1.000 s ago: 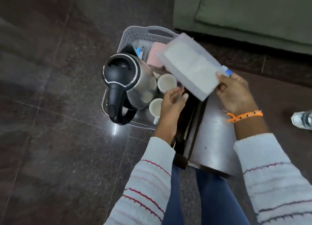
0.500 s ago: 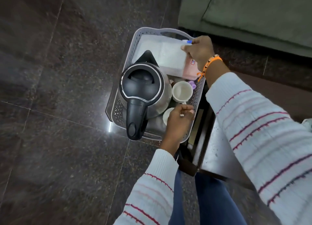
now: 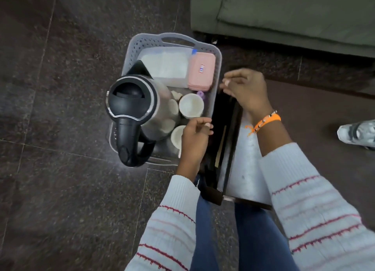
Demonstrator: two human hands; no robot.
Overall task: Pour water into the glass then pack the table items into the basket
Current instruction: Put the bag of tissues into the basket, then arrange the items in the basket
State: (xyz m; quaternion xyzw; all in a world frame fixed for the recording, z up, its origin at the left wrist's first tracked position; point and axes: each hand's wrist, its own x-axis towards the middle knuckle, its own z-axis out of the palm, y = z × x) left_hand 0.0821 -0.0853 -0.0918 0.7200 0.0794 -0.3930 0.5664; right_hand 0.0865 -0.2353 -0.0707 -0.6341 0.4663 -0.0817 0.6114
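Note:
A grey perforated basket (image 3: 216, 73) sits on the dark floor. Inside stand a steel kettle with a black lid and handle (image 3: 132, 106), a white bag (image 3: 165, 64) lying flat at the far end, a pink box (image 3: 200, 70) beside it, and white cups (image 3: 190, 106). My left hand (image 3: 195, 133) rests at the basket's near right rim, fingers curled; whether it grips the rim I cannot tell. My right hand (image 3: 246, 88) hovers just right of the basket, fingers loosely bent, holding nothing.
A small dark table (image 3: 249, 165) stands to the right of the basket, by my knees. A green sofa (image 3: 294, 12) fills the far right. Someone's grey shoe (image 3: 357, 133) shows at the right edge.
My right hand laid the white bag into the basket's far end, let go and drew back to the right. My left hand stayed at the basket's rim.

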